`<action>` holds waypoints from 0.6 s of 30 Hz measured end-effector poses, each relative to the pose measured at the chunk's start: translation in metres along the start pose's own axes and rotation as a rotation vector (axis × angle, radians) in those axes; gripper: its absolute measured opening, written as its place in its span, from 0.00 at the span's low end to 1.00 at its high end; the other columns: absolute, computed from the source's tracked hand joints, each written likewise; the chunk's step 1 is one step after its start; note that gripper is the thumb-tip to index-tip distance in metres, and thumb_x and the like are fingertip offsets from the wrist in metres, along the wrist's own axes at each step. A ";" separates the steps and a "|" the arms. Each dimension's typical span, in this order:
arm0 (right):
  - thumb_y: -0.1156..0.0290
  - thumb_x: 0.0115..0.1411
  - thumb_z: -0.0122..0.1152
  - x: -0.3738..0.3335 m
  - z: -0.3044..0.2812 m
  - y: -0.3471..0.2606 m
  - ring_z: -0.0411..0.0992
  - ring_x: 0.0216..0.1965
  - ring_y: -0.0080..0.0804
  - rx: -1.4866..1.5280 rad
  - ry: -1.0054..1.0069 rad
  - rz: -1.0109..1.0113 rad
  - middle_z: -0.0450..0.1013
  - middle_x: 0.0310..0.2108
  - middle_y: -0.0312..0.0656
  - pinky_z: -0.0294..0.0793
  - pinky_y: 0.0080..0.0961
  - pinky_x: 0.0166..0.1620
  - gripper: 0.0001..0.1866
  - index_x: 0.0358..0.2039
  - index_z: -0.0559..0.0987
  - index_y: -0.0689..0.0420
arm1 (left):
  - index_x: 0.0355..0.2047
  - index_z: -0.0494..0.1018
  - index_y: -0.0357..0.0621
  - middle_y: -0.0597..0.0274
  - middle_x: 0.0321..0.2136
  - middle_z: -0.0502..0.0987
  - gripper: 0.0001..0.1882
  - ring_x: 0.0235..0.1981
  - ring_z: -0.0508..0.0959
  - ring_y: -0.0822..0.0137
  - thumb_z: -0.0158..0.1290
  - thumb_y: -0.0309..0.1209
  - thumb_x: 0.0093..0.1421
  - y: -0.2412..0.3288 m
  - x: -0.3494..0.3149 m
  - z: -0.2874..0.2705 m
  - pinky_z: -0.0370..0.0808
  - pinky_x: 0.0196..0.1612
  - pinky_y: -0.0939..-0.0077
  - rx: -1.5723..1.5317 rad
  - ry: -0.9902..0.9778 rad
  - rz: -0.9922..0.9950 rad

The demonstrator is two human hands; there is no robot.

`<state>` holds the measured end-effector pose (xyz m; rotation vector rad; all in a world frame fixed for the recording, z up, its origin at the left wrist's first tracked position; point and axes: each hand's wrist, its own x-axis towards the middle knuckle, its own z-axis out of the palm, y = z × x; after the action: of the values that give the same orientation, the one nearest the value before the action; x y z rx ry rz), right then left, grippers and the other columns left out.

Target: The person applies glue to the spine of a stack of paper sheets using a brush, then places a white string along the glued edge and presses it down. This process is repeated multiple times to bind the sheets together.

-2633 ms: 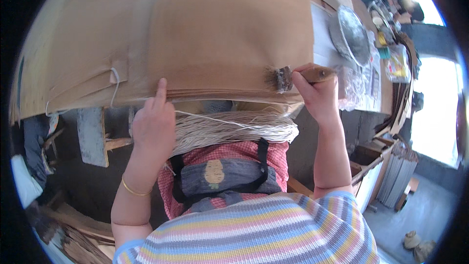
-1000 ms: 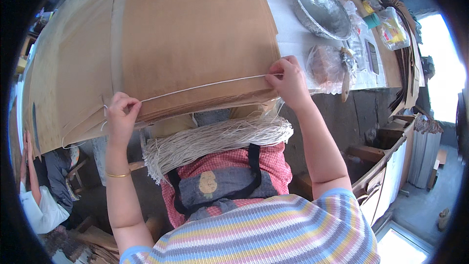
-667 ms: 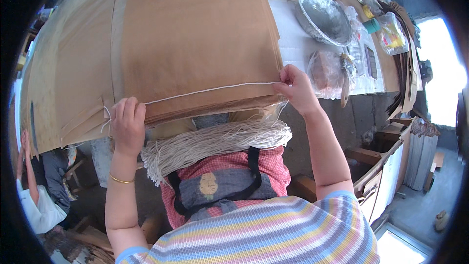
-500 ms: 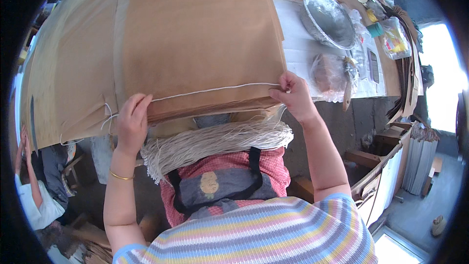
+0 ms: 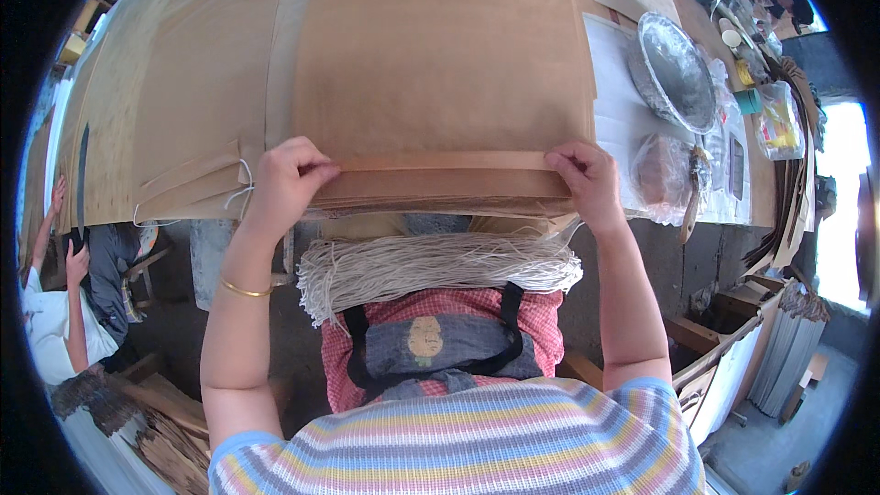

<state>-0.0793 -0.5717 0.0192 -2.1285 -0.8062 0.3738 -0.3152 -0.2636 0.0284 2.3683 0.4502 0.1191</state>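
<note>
Pinching the near edge of the brown paper stack (image 5: pixel 440 185) with left hand (image 5: pixel 286 181) and right hand (image 5: pixel 587 179), fingers closed on it.

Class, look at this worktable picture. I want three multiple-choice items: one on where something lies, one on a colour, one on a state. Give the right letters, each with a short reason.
1. Where does the bundle of pale strings lie?
A. on the person's lap, below the table edge
B. on top of the brown sheets
C. inside the metal bowl

2. What colour is the bangle on the left wrist?
A. blue
B. gold
C. black

3. What are the left hand and right hand doing?
A. hanging free
B. holding scissors
C. pinching the near edge of the brown sheets

Answers: 1 A, it rests against the apron under the sheets' edge. 2 B, it shines gold. 3 C, fingers of both close on the stack's edge.
</note>
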 end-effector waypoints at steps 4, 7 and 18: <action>0.67 0.53 0.65 0.005 0.022 0.008 0.73 0.28 0.43 -0.373 0.136 -0.061 0.74 0.31 0.47 0.73 0.32 0.33 0.11 0.34 0.78 0.59 | 0.31 0.70 0.36 0.53 0.29 0.74 0.11 0.26 0.73 0.52 0.58 0.31 0.54 -0.007 0.006 0.022 0.71 0.30 0.61 0.209 0.190 -0.045; 0.66 0.53 0.64 0.003 0.031 0.014 0.72 0.32 0.44 -0.546 0.241 -0.047 0.72 0.37 0.46 0.73 0.36 0.35 0.19 0.45 0.74 0.55 | 0.33 0.66 0.38 0.49 0.29 0.74 0.09 0.27 0.74 0.47 0.54 0.29 0.58 0.010 0.003 0.036 0.71 0.31 0.60 0.432 0.276 -0.186; 0.59 0.53 0.64 -0.034 0.062 -0.028 0.56 0.62 0.52 -0.567 0.162 -0.120 0.54 0.62 0.58 0.56 0.43 0.62 0.41 0.61 0.58 0.67 | 0.64 0.46 0.32 0.39 0.66 0.44 0.43 0.68 0.43 0.46 0.52 0.47 0.60 0.043 -0.019 0.052 0.44 0.68 0.55 0.667 -0.026 -0.244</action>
<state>-0.1481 -0.5446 0.0021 -2.5681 -1.0255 -0.1092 -0.3096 -0.3328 0.0186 2.9248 0.8668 -0.2078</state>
